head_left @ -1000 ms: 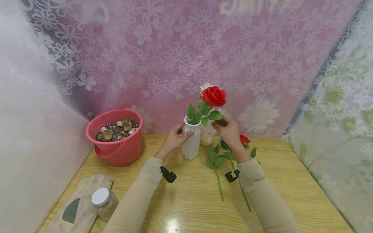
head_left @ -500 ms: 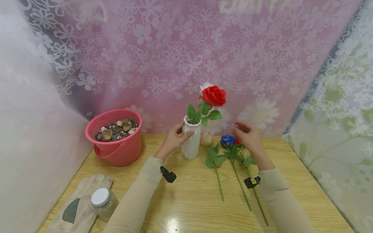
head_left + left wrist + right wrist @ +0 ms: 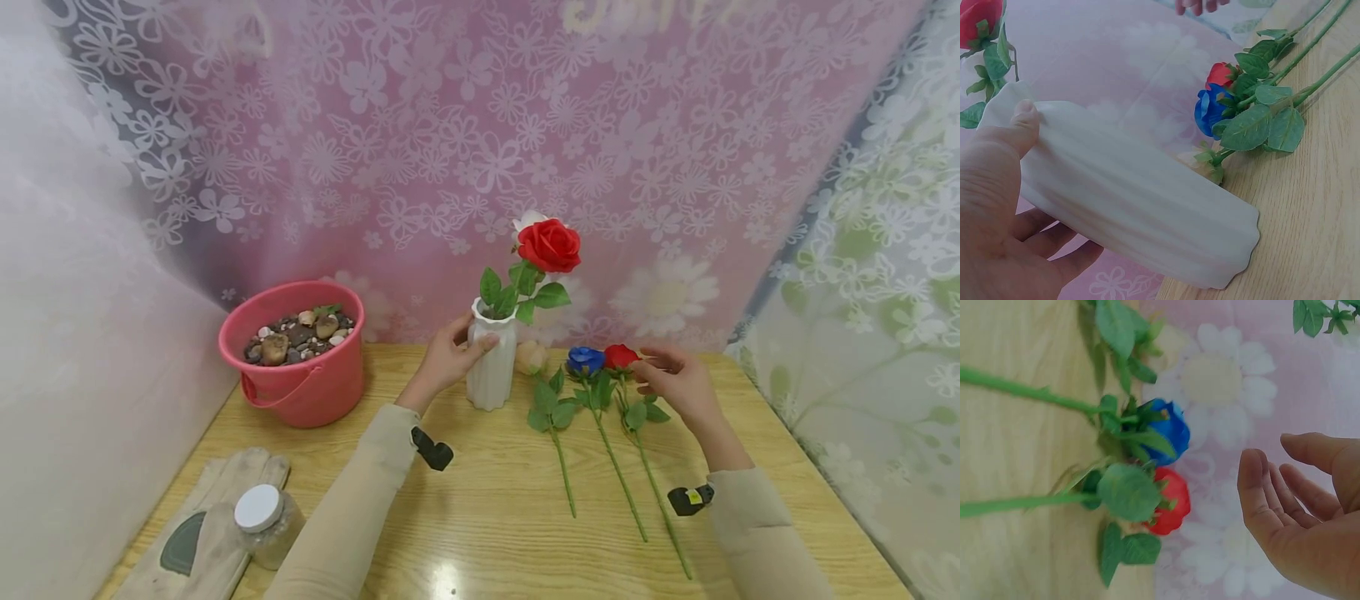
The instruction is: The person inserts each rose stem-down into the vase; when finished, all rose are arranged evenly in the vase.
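Note:
My left hand (image 3: 450, 358) grips a white ribbed vase (image 3: 491, 371) near its scalloped rim, thumb on the front and fingers round the side, as the left wrist view also shows. In the vase stand a red rose (image 3: 550, 246) and a white rose (image 3: 529, 220) partly hidden behind it. My right hand (image 3: 678, 383) is beside a second red rose (image 3: 621, 357) lying on the table; in the right wrist view its loosely bent fingers hold nothing and stay apart from that bloom. A blue rose (image 3: 585, 360) and a cream rose (image 3: 531, 358) lie to its left.
At the left stands a pink bucket (image 3: 345, 383) of stones and shells. In front of it, a jar with a white lid (image 3: 259, 507) sits by pale gloves (image 3: 217, 517) on the wooden table (image 3: 480, 517). Flower-patterned cloth (image 3: 450, 167) hangs behind.
My right hand has moved away from the rose leaves at the vase, going right and down to the red rose on the table. The left hand and vase have stayed put.

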`<action>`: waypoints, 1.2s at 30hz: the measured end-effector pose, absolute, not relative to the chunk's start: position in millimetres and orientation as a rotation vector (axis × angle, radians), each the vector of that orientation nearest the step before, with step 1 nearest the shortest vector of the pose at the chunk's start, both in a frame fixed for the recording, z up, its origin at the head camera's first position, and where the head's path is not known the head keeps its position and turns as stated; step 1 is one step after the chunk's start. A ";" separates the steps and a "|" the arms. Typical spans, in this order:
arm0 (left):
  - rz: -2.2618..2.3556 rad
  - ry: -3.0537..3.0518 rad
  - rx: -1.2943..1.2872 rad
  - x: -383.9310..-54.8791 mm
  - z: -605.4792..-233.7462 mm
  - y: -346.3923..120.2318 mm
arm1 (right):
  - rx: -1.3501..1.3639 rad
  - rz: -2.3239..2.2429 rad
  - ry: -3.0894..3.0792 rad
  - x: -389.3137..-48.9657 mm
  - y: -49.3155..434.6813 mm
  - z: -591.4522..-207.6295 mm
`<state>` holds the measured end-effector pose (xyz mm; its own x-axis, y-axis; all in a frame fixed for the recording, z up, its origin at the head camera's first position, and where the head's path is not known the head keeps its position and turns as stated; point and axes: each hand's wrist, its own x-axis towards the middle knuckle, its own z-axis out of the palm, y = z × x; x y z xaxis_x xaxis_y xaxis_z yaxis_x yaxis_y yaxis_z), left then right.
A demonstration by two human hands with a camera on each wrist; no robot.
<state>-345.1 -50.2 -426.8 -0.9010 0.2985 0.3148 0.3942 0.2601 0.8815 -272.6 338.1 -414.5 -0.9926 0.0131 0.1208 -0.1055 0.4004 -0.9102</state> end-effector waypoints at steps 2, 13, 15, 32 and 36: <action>-1.736 -2.428 -0.669 -344.4 -425.9 -50.0 | 0.075 1.677 -2.547 -269.0 343.6 -419.1; -1.741 -2.438 -0.671 -342.8 -424.4 -49.7 | 0.010 1.676 -2.696 -251.5 362.2 -451.3; -1.748 -2.437 -0.666 -343.3 -424.9 -49.8 | -0.004 1.667 -2.719 -248.5 363.2 -456.0; -1.760 -2.435 -0.655 -344.4 -425.9 -51.2 | -0.045 1.656 -2.868 -236.4 374.2 -482.5; -1.760 -2.439 -0.646 -343.9 -425.5 -50.9 | -0.042 1.681 -2.871 -237.0 373.5 -483.9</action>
<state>-343.9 -50.9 -425.5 -0.9097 0.2956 0.2916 0.3700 0.2581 0.8925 -237.0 373.5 -483.9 -0.9825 -0.0716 -0.1717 0.1147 0.4932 -0.8623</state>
